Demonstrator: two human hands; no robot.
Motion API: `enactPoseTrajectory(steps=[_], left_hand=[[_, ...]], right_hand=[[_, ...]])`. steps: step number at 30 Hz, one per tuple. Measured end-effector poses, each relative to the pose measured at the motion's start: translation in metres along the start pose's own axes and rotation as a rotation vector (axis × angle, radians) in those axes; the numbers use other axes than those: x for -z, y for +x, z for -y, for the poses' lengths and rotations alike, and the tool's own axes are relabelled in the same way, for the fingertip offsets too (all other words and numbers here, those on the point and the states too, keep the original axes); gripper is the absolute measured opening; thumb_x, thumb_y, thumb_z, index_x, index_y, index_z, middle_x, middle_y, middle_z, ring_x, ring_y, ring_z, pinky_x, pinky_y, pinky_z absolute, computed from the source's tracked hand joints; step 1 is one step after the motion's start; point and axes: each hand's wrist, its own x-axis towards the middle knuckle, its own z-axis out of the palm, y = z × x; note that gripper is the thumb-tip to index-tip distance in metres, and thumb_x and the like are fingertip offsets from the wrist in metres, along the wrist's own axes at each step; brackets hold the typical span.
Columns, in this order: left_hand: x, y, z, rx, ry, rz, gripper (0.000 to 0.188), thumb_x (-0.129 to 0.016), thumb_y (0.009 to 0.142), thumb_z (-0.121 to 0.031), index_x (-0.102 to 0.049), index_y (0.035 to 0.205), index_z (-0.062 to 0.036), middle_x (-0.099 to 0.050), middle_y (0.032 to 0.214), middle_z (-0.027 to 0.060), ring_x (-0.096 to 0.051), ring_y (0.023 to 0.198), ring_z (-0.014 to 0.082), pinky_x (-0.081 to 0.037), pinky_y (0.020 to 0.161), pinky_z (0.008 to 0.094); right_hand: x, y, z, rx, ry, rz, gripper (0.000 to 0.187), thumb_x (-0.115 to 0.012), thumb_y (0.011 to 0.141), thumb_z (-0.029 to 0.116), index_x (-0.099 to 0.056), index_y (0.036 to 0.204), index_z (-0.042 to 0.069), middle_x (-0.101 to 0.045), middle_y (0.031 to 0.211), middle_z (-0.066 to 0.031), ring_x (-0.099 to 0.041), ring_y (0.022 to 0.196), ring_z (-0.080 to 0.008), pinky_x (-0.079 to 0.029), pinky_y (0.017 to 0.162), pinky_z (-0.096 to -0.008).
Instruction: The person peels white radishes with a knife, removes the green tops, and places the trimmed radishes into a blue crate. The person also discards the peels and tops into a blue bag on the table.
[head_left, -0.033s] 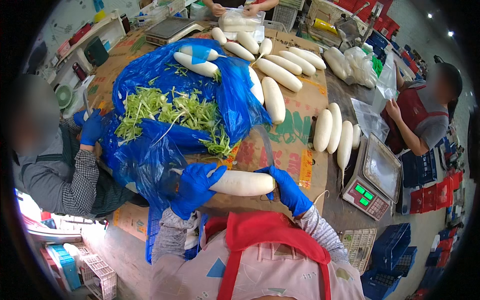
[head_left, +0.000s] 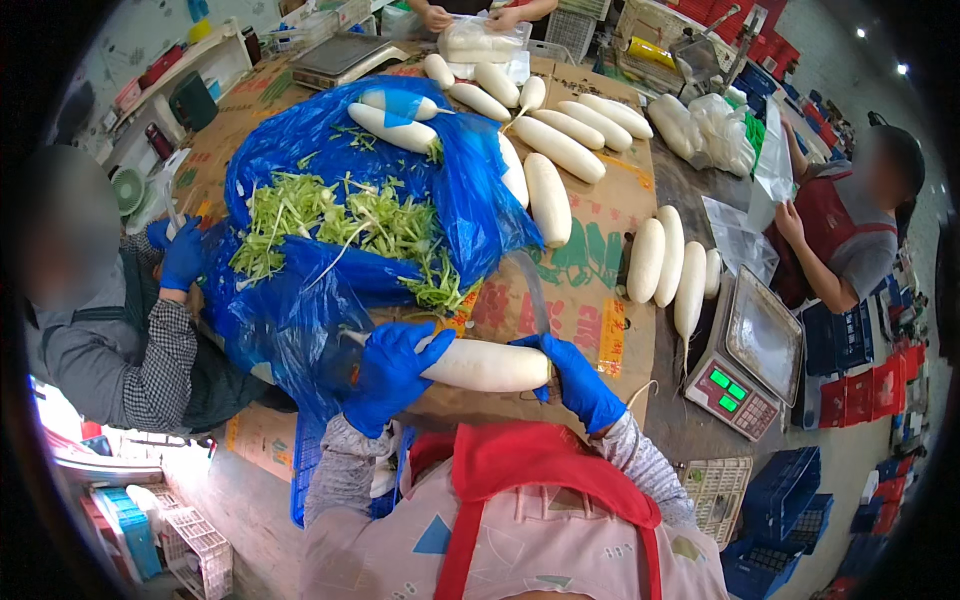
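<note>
My left hand [head_left: 392, 372], in a blue glove, wraps round the left part of a white radish [head_left: 488, 366] held crosswise above the cardboard-covered table [head_left: 575, 320]. At the radish's right end, my right hand [head_left: 577, 382], also gloved in blue, is closed on a knife; its blade [head_left: 533, 290] points away from me. The knife's handle is mostly hidden by my fingers. Just beyond my hands lies a blue plastic bag [head_left: 300, 265] with cut green radish tops [head_left: 340, 220] on it. Two radishes [head_left: 395, 128] rest on its far part.
Several white radishes [head_left: 565, 150] lie beyond the bag, and more [head_left: 648, 260] lie to the right, beside a digital scale [head_left: 735, 370]. Gloved co-worker hands [head_left: 180, 255] are at the left. Another person's hands [head_left: 787, 215] handle clear bags at the right. A second scale [head_left: 340, 62] stands far left.
</note>
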Motion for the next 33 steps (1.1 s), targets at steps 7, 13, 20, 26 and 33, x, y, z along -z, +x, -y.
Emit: enactPoseTrajectory(steps=[7, 13, 20, 26, 33], left_hand=[[-0.014, 0.020, -0.017, 0.108, 0.144, -0.183, 0.049, -0.060, 0.078, -0.010, -0.063, 0.123, -0.0279, -0.048, 0.136, 0.0068, -0.048, 0.118, 0.0297, -0.034, 0.104, 0.0473], [-0.035, 0.044, -0.032, 0.464, -0.481, -0.688, 0.061, -0.057, 0.088, 0.000, -0.034, 0.144, -0.0060, -0.040, 0.143, 0.0186, -0.038, 0.132, 0.0381, -0.033, 0.107, 0.0460], [-0.073, 0.052, -0.043, 0.841, -2.513, -0.485, 0.057, -0.044, 0.097, -0.044, -0.040, 0.138, -0.0038, -0.045, 0.139, 0.0213, -0.048, 0.124, 0.0391, -0.038, 0.105, 0.0505], [-0.102, 0.047, -0.026, 0.526, -2.838, -0.316, 0.056, -0.038, 0.095, -0.053, -0.048, 0.122, -0.0046, -0.055, 0.119, 0.0202, -0.053, 0.109, 0.0387, -0.042, 0.096, 0.0545], [-0.116, 0.055, -0.021, 0.442, -2.880, -0.178, 0.049, -0.038, 0.097, -0.047, -0.048, 0.121, -0.0052, -0.056, 0.114, 0.0186, -0.056, 0.101, 0.0353, -0.044, 0.091, 0.0520]], right_hand=[[0.028, -0.004, -0.034, 0.104, 0.060, 0.134, 0.068, -0.071, 0.076, 0.034, -0.051, 0.129, -0.003, -0.061, 0.120, -0.0131, -0.062, 0.102, -0.0199, -0.049, 0.089, -0.0332], [0.028, -0.003, -0.055, 0.261, 0.128, 0.089, 0.080, -0.075, 0.070, 0.040, -0.049, 0.130, -0.005, -0.059, 0.124, -0.0146, -0.059, 0.111, -0.0225, -0.045, 0.096, -0.0361], [0.024, -0.002, -0.054, 0.323, -0.022, -0.039, 0.071, -0.080, 0.067, 0.022, -0.053, 0.129, -0.001, -0.060, 0.124, -0.0113, -0.057, 0.113, -0.0215, -0.044, 0.097, -0.0353], [0.014, -0.001, -0.055, 0.447, -0.523, -0.121, 0.072, -0.085, 0.068, 0.012, -0.053, 0.132, 0.005, -0.058, 0.129, -0.0092, -0.055, 0.116, -0.0181, -0.043, 0.100, -0.0339], [0.011, 0.001, -0.058, 0.376, -0.518, -0.129, 0.088, -0.087, 0.066, 0.017, -0.042, 0.141, 0.006, -0.054, 0.134, -0.0114, -0.051, 0.121, -0.0187, -0.039, 0.104, -0.0357]])
